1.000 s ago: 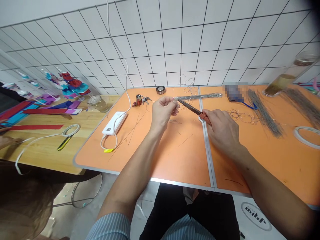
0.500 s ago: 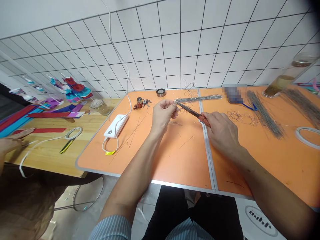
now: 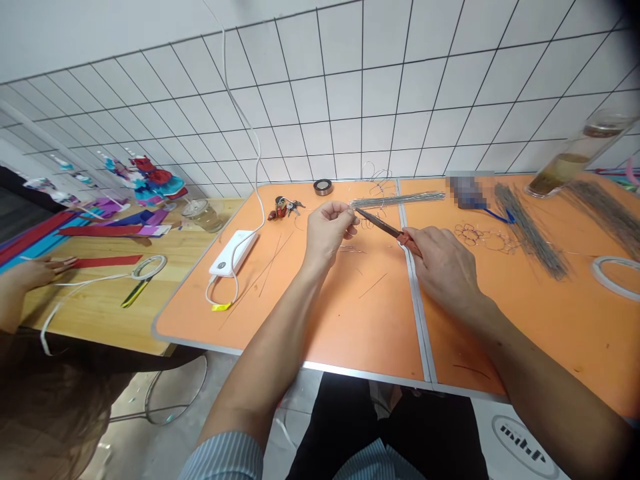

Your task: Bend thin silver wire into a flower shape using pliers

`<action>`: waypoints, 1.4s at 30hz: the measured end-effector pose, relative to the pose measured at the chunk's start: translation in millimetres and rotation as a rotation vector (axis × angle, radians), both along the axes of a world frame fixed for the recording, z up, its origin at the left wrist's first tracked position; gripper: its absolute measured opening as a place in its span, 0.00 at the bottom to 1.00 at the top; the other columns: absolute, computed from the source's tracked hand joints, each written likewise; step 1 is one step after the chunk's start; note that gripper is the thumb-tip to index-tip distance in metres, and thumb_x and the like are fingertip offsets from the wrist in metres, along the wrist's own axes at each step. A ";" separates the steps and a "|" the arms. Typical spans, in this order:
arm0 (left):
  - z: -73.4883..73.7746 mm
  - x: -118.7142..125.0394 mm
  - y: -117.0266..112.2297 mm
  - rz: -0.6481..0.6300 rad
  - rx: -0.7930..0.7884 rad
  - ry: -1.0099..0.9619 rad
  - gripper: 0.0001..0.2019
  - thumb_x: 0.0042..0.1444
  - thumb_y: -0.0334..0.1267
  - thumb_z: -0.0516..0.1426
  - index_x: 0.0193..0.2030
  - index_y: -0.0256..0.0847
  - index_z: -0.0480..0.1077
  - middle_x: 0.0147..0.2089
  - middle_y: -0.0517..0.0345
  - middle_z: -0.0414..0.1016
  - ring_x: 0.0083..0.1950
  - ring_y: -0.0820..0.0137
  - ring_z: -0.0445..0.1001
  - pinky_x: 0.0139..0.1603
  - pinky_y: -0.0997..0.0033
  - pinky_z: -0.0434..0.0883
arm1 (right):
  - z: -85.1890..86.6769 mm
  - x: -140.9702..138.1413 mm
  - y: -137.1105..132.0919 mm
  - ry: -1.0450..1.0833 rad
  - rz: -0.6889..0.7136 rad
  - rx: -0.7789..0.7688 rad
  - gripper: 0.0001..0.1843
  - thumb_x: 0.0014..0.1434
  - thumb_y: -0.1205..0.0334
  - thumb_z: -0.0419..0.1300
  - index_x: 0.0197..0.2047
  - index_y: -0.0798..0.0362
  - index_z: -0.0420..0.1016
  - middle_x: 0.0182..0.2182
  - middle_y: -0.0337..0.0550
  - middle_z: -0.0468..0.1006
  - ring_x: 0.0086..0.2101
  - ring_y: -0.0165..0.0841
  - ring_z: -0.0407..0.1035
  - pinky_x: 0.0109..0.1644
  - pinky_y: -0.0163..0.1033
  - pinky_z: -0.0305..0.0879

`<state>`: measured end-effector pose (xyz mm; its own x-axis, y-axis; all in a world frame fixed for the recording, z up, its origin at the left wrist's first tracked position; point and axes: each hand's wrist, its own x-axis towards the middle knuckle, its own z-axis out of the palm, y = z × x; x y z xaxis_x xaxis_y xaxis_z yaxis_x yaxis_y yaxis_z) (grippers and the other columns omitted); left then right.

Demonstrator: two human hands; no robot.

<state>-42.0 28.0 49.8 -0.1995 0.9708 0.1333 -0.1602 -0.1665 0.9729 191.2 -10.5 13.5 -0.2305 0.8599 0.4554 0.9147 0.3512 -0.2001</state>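
My right hand [image 3: 447, 267] is wrapped round the red handles of a pair of pliers [image 3: 383, 225], whose dark jaws point left. The tips of the jaws meet the fingertips of my left hand [image 3: 327, 233]. Thumb and forefinger of that hand are pinched on a thin wire, most of it hidden by the fingers. Fine wire loops [image 3: 379, 175] show just beyond the fingertips. Behind the pliers lies a bundle of straight wires [image 3: 410, 199]. Several short loose wires [image 3: 373, 285] are scattered on the orange table [image 3: 370, 340] below my hands.
Bent wire shapes [image 3: 485, 239] and another wire bundle [image 3: 530, 230] lie to the right, near a glass bottle [image 3: 565, 163]. Left are keys [image 3: 286, 208], black tape [image 3: 323, 187] and a white power adapter [image 3: 233, 253]. A co-worker's hand [image 3: 43, 272] touches red ribbon [image 3: 107, 261].
My hands and the pliers keep almost the same pose. The co-worker's hand has shifted slightly along the red ribbon. The whole view has moved a little.
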 end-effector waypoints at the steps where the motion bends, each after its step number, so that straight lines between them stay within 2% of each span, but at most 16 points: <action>1: -0.1 0.1 0.1 0.000 0.001 0.005 0.07 0.53 0.36 0.67 0.34 0.40 0.74 0.29 0.59 0.81 0.25 0.76 0.74 0.27 0.76 0.70 | 0.0 0.1 -0.1 -0.004 0.002 -0.001 0.19 0.80 0.59 0.51 0.58 0.49 0.83 0.44 0.51 0.85 0.46 0.47 0.72 0.37 0.46 0.54; 13: -2.7 -0.1 1.3 -0.005 -0.006 0.019 0.07 0.52 0.37 0.68 0.34 0.41 0.75 0.29 0.59 0.81 0.25 0.75 0.74 0.27 0.76 0.69 | 4.1 -1.8 -2.0 -0.020 0.000 -0.037 0.18 0.81 0.58 0.51 0.56 0.47 0.83 0.42 0.49 0.84 0.44 0.47 0.72 0.38 0.46 0.55; 20: -7.2 -1.5 4.2 -0.028 0.010 0.012 0.06 0.53 0.37 0.67 0.33 0.39 0.76 0.30 0.58 0.81 0.25 0.76 0.75 0.28 0.76 0.71 | 3.5 -3.9 -3.8 -0.036 -0.021 -0.044 0.16 0.80 0.57 0.53 0.50 0.50 0.83 0.40 0.49 0.84 0.42 0.45 0.71 0.36 0.47 0.52; 26: -10.1 -0.9 3.5 -0.067 -0.012 0.006 0.10 0.53 0.40 0.71 0.31 0.38 0.77 0.29 0.57 0.80 0.24 0.77 0.73 0.28 0.76 0.70 | 4.2 -5.2 -3.6 -0.026 -0.052 -0.057 0.17 0.79 0.55 0.54 0.45 0.50 0.83 0.40 0.52 0.84 0.41 0.46 0.71 0.36 0.47 0.50; 35: -7.8 0.2 2.8 -0.043 -0.020 0.023 0.06 0.51 0.36 0.68 0.31 0.39 0.76 0.28 0.57 0.81 0.24 0.75 0.75 0.27 0.75 0.71 | 3.2 -4.6 -0.9 -0.105 -0.046 -0.017 0.20 0.80 0.54 0.52 0.42 0.51 0.81 0.37 0.54 0.83 0.42 0.49 0.69 0.40 0.49 0.51; 38: -8.1 0.0 3.1 -0.038 -0.015 0.038 0.05 0.51 0.35 0.67 0.31 0.39 0.76 0.28 0.57 0.81 0.24 0.75 0.75 0.27 0.75 0.72 | 4.9 -6.9 -1.8 -0.056 -0.032 -0.073 0.19 0.80 0.52 0.52 0.44 0.52 0.79 0.39 0.54 0.83 0.42 0.49 0.70 0.40 0.49 0.53; 42: -8.8 -1.4 3.3 -0.036 -0.014 0.051 0.05 0.51 0.35 0.66 0.29 0.40 0.75 0.28 0.57 0.80 0.24 0.75 0.74 0.27 0.75 0.71 | 7.3 -11.5 -6.1 0.080 -0.051 -0.259 0.16 0.80 0.49 0.53 0.48 0.50 0.76 0.47 0.53 0.82 0.37 0.43 0.72 0.35 0.45 0.53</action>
<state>-43.3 31.3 41.0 -0.1581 0.9791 0.1283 -0.1159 -0.1474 0.9823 179.7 -16.5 20.7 -0.1556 0.9597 0.2340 0.9077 0.2324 -0.3495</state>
